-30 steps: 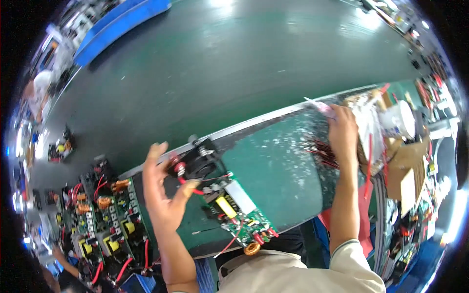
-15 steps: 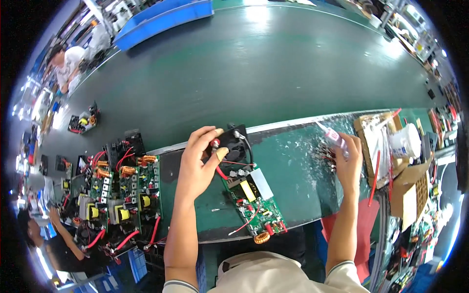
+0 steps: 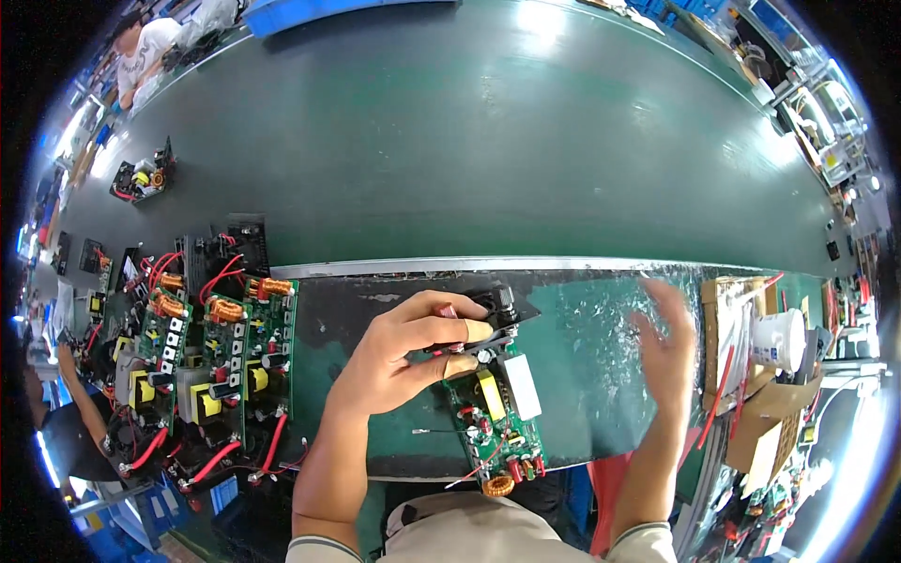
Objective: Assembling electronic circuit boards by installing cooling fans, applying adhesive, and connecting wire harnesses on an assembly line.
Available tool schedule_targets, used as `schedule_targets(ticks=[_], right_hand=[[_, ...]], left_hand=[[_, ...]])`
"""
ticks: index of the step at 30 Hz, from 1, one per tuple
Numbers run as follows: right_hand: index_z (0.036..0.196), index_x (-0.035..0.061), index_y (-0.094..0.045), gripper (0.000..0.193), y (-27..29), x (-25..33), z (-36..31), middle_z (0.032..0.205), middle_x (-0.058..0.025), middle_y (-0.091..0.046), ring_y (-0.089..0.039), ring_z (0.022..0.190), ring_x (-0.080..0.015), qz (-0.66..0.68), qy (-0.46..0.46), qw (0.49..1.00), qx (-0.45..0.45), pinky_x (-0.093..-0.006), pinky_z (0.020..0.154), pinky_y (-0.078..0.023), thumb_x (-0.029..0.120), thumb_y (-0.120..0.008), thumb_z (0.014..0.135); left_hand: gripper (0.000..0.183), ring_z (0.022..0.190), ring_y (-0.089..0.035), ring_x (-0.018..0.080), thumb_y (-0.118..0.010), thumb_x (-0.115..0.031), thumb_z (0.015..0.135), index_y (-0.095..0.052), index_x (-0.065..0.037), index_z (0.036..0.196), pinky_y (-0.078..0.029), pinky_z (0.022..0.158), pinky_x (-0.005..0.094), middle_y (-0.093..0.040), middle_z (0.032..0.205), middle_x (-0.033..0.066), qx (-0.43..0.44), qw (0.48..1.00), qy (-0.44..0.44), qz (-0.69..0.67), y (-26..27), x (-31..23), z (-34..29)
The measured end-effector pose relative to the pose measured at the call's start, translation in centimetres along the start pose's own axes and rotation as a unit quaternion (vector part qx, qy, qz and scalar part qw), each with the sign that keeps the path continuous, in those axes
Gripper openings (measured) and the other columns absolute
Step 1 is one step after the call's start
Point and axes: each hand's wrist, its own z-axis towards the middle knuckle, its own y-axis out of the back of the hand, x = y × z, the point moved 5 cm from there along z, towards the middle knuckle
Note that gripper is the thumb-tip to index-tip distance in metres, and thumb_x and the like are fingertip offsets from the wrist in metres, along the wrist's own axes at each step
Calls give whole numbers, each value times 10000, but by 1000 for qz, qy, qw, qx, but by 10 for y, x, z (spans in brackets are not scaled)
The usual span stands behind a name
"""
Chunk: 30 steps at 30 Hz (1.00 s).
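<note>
My left hand (image 3: 399,352) is closed on a black end panel (image 3: 518,317) with terminals, its thumb and fingers on either side of it. A red terminal (image 3: 447,312) shows by the fingers, and they hide part of the panel. Below the panel lies a green circuit board (image 3: 522,433) with a white block (image 3: 522,386), a yellow transformer (image 3: 491,394) and a copper coil (image 3: 498,485) at its near end. My right hand (image 3: 668,361), slightly blurred, hovers over the white-smeared bench at the right, thumb and fingers apart. Nothing shows in it.
Several assembled boards (image 3: 225,366) with red cables stand at the left. Another unit (image 3: 143,176) rests on the dark belt (image 3: 526,169) beyond the bench. At the right are a white tub (image 3: 779,340), red tubing (image 3: 718,397) and a cardboard box (image 3: 765,436). People sit at the left.
My right hand held a small pink-and-white tube; the tube no longer shows and the fingers have spread. My left hand has shifted right and nearer, tilting the black panel.
</note>
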Motion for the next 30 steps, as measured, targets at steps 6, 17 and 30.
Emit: schedule_targets(ticks=[6, 17, 30], right_hand=[[1082, -3, -656, 257, -94, 64, 20, 1000, -105, -659, -641, 884, -234, 190, 60, 939, 279, -313, 766, -508, -58, -673, 832], [933, -30, -642, 120, -115, 52, 8, 913, -125, -629, -631, 786, -274, 250, 140, 918, 275, -336, 682, -498, -42, -686, 823], [827, -4, -626, 143, -99, 28, 14, 656, -31, -573, -502, 651, -84, 223, 31, 924, 310, -287, 564, -411, 80, -741, 837]], left_hand=[[402, 933, -604, 171, -763, 54, 747, -675, -51, 1124, -466, 837, 287, -656, 1153, 138, -23, 999, -29, -16, 5, 13, -2], [482, 1081, -565, 142, -701, -76, 904, -545, 9, 1352, -431, 996, 300, -617, 1191, 92, -185, 960, 75, -198, -3, 39, 5], [404, 874, -586, 78, -615, -280, 989, -589, -57, 1325, -495, 747, 227, -645, 1058, 12, -201, 974, 93, -50, 9, 60, 5]])
